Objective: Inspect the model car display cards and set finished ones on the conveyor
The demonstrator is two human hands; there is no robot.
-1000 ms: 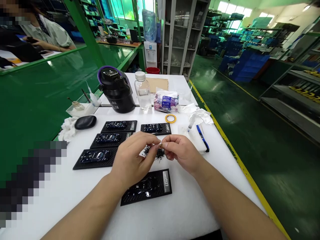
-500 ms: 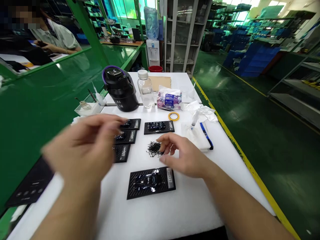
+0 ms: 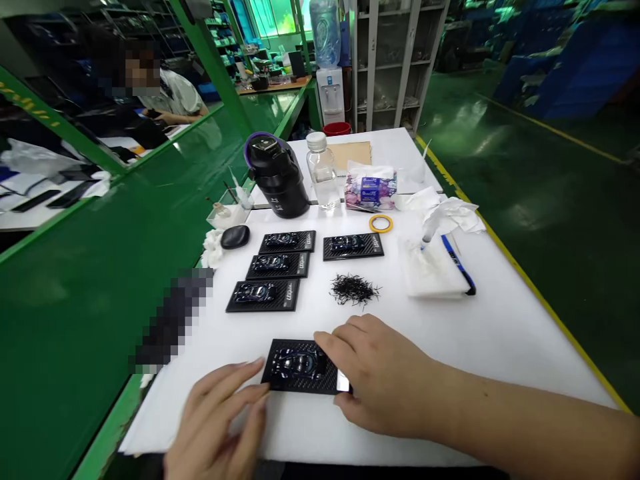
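A black carbon-patterned plate with a glossy dark model car on it (image 3: 299,365) lies flat on the white table in front of me. My right hand (image 3: 375,373) grips its right end between thumb and fingers, covering most of the label there. At the plate's left edge is my left hand (image 3: 225,413), fingers stretched out and the tips at or very near the corner. Beyond the plate sits a loose pile of small thin black pieces (image 3: 354,289). Three similar car plates (image 3: 263,295) stand in a column to the left, and another car plate (image 3: 353,246) lies behind the pile.
At the back are a black jug (image 3: 277,177), a clear bottle (image 3: 323,173), a tissue pack (image 3: 370,189) and a yellow tape roll (image 3: 381,223). A white pad (image 3: 433,273) with a blue-black tool (image 3: 459,265) lies right. A black mouse-shaped object (image 3: 235,237) is left. A person sits far left.
My left hand has come down to the near plate's left edge. My right hand has moved from the black pile to the plate's right end. The view has shifted.
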